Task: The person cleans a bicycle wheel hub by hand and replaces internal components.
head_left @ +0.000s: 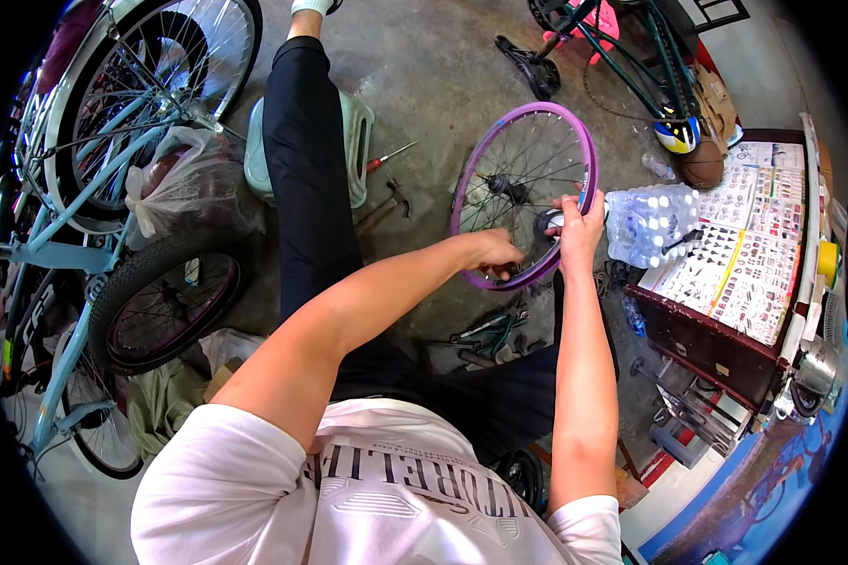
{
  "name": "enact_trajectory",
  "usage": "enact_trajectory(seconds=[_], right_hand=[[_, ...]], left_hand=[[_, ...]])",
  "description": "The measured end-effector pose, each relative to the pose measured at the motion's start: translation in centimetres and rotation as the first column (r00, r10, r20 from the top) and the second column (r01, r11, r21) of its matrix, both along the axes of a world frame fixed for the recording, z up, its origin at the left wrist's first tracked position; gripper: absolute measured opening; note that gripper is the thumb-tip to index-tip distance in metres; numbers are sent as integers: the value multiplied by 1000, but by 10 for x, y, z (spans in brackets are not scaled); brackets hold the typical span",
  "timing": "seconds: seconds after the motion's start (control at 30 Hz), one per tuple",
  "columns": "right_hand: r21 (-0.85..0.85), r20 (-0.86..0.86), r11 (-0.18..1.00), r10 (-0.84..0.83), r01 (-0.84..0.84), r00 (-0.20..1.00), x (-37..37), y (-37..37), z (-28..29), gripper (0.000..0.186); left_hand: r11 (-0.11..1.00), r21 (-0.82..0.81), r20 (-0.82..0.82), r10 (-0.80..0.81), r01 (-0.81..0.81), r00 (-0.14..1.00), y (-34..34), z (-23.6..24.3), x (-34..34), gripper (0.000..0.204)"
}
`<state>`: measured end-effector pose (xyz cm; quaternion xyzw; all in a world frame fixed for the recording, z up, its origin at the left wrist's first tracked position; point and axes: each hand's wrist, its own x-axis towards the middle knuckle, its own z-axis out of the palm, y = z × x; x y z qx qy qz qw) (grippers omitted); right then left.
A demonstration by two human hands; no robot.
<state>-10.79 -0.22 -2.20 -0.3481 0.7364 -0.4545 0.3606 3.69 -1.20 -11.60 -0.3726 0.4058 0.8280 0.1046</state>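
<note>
A bicycle wheel [589, 160] with a purple rim and no tyre stands tilted in front of me. Its dark hub [506, 188] and thin spokes face me. My right hand [579, 228] is closed round the right side of the rim, thumb toward the spokes. At the lower part of the wheel, my left hand [497, 252] has curled fingers among the spokes near the rim. Whatever those fingers pinch is too small to make out.
A hammer [383, 209] and a red-handled screwdriver [390, 157] lie beside a pale green stool [356, 141]. Pliers and other tools [490, 334] lie below the wheel. Bicycles [113, 179] crowd the left. Water bottles [645, 226] stand right, by a brown cabinet [697, 339].
</note>
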Motion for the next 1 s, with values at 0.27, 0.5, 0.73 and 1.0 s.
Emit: enact_trajectory(seconds=[0.27,0.5,0.73,1.0], right_hand=[[38,50,997,-67,65,997,7,-6,-17,36],[-33,89,999,-31,34,996,32,6,-16,40],[-87,30,994,-65,67,997,59,11,-5,39],[-103,-169,995,-4,-13,986,31,5,-29,34]], left_hand=[[973,150,-97,192,-176,977,6,-30,33,45],[868,-474,28,180,-146,983,18,-16,54,34],[645,-764,142,202,-23,969,30,10,49,28],[587,-795,237,71,152,969,15,22,22,31]])
